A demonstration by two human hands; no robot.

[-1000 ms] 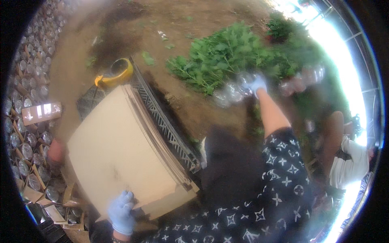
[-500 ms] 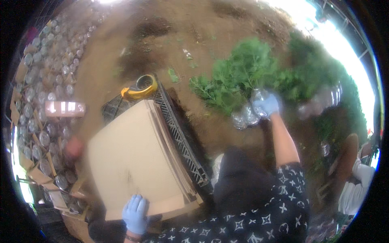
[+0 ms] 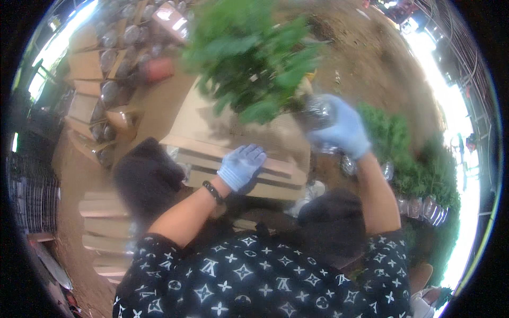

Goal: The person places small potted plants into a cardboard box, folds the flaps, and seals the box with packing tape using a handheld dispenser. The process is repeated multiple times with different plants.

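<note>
In my right hand [image 3: 342,127], in a light blue glove, is the clear-plastic-wrapped base [image 3: 319,112] of a bunch of leafy greens [image 3: 249,58]. The bunch leans leftward, its leaves blurred above a stack of flat cardboard [image 3: 289,135]. My left hand [image 3: 243,164], gloved alike, lies with fingers extended on the near edge of that stack. More clear wrapping shows just under my right hand, but I cannot tell whether it belongs to the held bunch.
Rows of plastic-wrapped bundles with cardboard [image 3: 108,90] fill the upper left. A red object [image 3: 158,69] sits beside them. More greens with wrapped bases [image 3: 424,209] lie along the right. Folded cardboard [image 3: 103,206] lies at lower left, on brown ground.
My right hand has lifted a bunch of greens from the pile on the right and carried it over the cardboard. My left hand still rests on the stack's near edge. The view has turned.
</note>
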